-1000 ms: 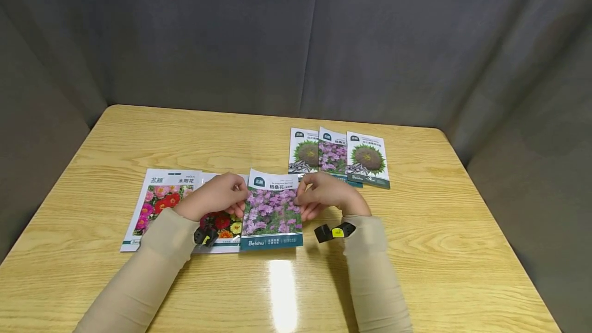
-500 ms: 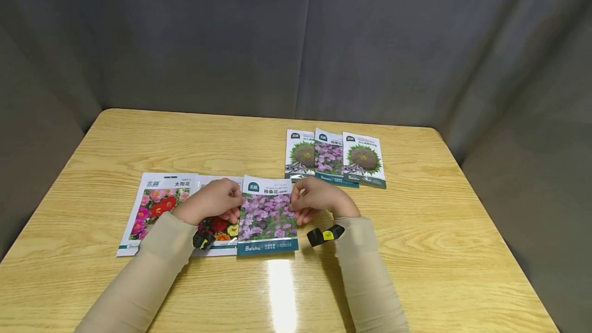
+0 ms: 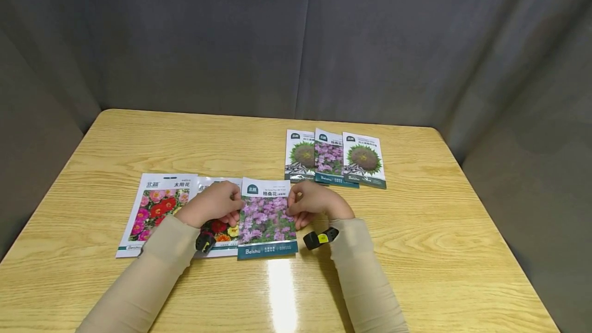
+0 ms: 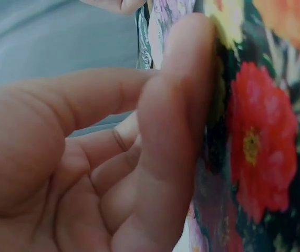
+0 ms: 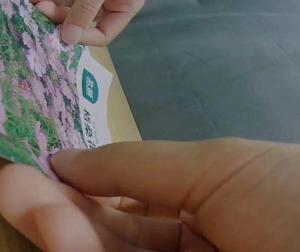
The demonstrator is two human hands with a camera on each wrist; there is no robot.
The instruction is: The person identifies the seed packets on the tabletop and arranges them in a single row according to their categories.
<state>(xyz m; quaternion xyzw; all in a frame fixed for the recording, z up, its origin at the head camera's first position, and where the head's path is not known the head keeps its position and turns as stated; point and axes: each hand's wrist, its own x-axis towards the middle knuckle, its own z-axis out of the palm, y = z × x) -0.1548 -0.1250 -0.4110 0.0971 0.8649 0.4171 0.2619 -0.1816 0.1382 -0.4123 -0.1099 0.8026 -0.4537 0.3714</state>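
Both hands hold a seed packet (image 3: 268, 220) printed with pink-purple flowers, one at each side edge. My left hand (image 3: 215, 203) pinches its left edge between thumb and fingers. On the right edge, the thumb of my right hand (image 3: 319, 200) lies on the printed face with the fingers behind, as the right wrist view shows. Under the left hand lies a packet with red and yellow flowers (image 3: 222, 238), partly covered by that hand. Its red bloom (image 4: 262, 142) fills much of the left wrist view. Farther left, a sun-flower packet (image 3: 159, 209) lies flat, partly hidden by the left forearm.
At the back right of the wooden table (image 3: 444, 251), a sunflower packet (image 3: 302, 155), a purple-flower packet (image 3: 329, 161) and another sunflower packet (image 3: 364, 158) lie overlapping in a row. A grey curtain (image 3: 208, 40) hangs behind the table.
The held purple-flower packet has come slightly down and toward me, with both hands on it, and now lies lower beside the red-and-yellow packet. The view has shifted a little.
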